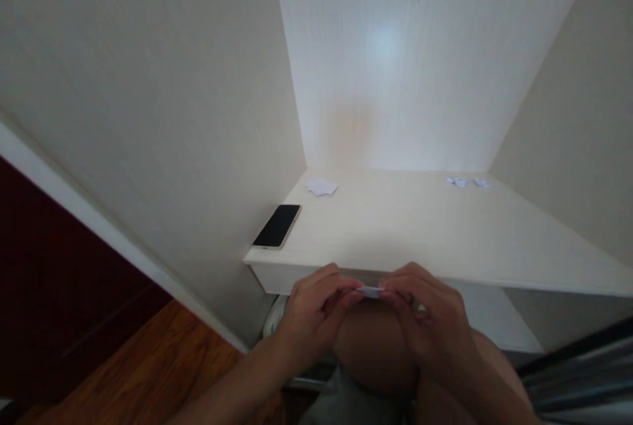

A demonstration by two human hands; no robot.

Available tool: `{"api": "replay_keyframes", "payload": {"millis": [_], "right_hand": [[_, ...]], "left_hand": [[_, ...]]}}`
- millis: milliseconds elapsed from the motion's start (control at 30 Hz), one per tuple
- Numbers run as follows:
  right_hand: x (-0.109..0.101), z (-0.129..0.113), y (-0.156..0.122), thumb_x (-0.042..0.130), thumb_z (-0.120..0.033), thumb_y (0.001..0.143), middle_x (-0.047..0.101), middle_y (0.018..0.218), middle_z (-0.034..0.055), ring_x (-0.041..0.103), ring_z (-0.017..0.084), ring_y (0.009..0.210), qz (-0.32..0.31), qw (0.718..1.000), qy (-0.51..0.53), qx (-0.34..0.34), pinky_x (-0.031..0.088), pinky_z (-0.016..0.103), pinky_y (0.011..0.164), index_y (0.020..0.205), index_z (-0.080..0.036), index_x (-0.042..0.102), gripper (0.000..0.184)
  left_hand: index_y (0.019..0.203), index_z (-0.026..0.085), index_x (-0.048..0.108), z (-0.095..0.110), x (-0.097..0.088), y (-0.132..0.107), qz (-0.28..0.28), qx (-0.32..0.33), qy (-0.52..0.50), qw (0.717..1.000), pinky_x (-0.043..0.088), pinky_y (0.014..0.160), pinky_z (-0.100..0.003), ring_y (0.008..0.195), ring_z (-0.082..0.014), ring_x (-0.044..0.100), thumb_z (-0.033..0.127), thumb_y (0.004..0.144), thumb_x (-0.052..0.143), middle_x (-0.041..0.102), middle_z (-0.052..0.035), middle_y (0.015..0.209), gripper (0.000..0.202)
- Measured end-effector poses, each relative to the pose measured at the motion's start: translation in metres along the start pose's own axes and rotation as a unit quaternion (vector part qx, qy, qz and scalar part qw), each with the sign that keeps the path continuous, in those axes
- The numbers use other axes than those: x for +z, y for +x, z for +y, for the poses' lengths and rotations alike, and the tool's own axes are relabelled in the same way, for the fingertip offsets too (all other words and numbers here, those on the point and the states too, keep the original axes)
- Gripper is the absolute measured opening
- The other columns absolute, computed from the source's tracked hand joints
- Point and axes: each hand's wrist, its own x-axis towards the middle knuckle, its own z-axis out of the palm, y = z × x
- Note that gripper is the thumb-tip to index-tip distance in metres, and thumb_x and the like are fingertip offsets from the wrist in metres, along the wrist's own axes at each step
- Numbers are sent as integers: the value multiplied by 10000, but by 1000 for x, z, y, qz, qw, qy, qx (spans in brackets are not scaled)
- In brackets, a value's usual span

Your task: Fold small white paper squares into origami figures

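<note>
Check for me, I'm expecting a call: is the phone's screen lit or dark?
Dark: the phone lies face up by the left edge of the desk, its screen plain black.

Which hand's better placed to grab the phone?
Left, likely: left hand is nearer the phone, which lies on the desk at its left edge. Right hand is farther; both pinch the white paper.

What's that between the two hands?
A small white slip, maybe paper, pinched by the left hand and right hand, seen in the head view.
</note>
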Motion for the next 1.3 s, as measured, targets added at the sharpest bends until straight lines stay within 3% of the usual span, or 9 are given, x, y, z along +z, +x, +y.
{"api": "replay_keyframes", "payload": {"millis": [133, 267, 433, 667, 867, 1067, 1200, 1300], "right_hand": [[19, -5, -4, 664, -294, 917, 686, 701, 13, 566, 161, 645, 50, 986, 27, 155, 411, 297, 620, 765, -213, 709, 178], [30, 0, 3, 772, -374, 799, 679, 662, 21, 540, 162, 623, 109, 938, 192, 266, 400, 301, 621, 710, -190, 734, 208], [39, 10, 17, 755, -441, 798, 641, 622, -2, 523, 142, 594, 180, 918, 231, 266, 389, 282, 593, 749, -190, 733, 257], [61, 17, 19, 716, -485, 835, 640, 670, -12, 537, 133, 590, 240, 896, 278, 251, 416, 264, 566, 826, -200, 694, 286], [44, 17, 22, 792, -414, 778, 699, 691, 9, 607, 152, 648, 247, 901, 275, 226, 456, 274, 619, 789, -189, 717, 237], [42, 28, 29, 745, -430, 821, 726, 724, 21, 653, 167, 689, 274, 890, 297, 213, 517, 311, 690, 813, -189, 696, 246], [34, 31, 27, 746, -407, 827, 738, 744, 35, 674, 173, 698, 243, 901, 300, 199, 525, 309, 672, 811, -185, 693, 229], [19, 30, 26, 780, -350, 800, 736, 781, 17, 684, 170, 725, 212, 914, 297, 178, 516, 290, 654, 954, -197, 696, 233]], "left_hand": [[819, 173, 703, 0, -6, -4, -18, -82, -21, 996, 344, 598, -239, 630, -120, 485, 307, 983, 591, 504, 23, 673, 239], [808, 161, 678, 4, -10, 8, -10, -141, -81, 987, 334, 578, -234, 612, -119, 433, 370, 954, 602, 472, 37, 648, 266], [859, 157, 686, 8, -9, 27, -31, -180, -105, 978, 256, 508, -229, 523, -106, 319, 478, 908, 626, 296, 80, 566, 329], [708, 173, 561, 7, -9, 51, -44, -134, -49, 989, 262, 533, -242, 542, -109, 341, 409, 937, 584, 348, 74, 570, 329], [763, 167, 655, 15, -21, 83, -103, -76, 14, 992, 256, 570, -256, 572, -121, 393, 372, 897, 650, 440, 60, 586, 245], [758, 162, 646, 25, -15, 98, -130, -13, 72, 989, 289, 587, -258, 596, -129, 429, 345, 934, 580, 498, 41, 614, 263], [729, 166, 614, 24, -13, 104, -152, -15, 69, 986, 267, 563, -259, 572, -126, 409, 329, 922, 586, 463, 48, 579, 255], [733, 167, 625, 17, -17, 114, -200, -19, 52, 978, 307, 548, -253, 569, -125, 451, 343, 912, 602, 502, 38, 600, 252]]}}
